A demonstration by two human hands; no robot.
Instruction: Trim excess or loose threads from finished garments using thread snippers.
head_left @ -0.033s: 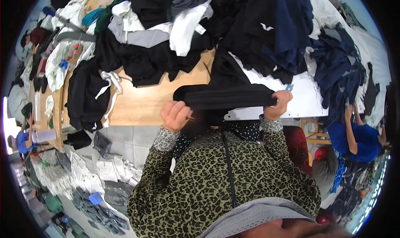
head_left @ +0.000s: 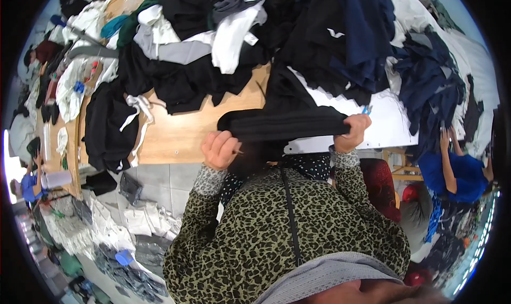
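Observation:
Stretched level between my hands is a black garment, its thick ribbed band uppermost. My left hand is closed on the band's left end. A small thin tip pokes out by the fingers there, too small to name. At the other end my right hand grips the band with curled fingers. The garment's lower part drops into shadow in front of my body. Just past my right hand lies a small blue-handled tool on a white board.
Black clothing and navy clothing heap along the far side of the wooden table. A black bundle with white cords sits at the left. One person in blue works at the right, another at the far left.
The whole view has shifted slightly. Both hands keep their hold on the black garment, and the band stays stretched between them.

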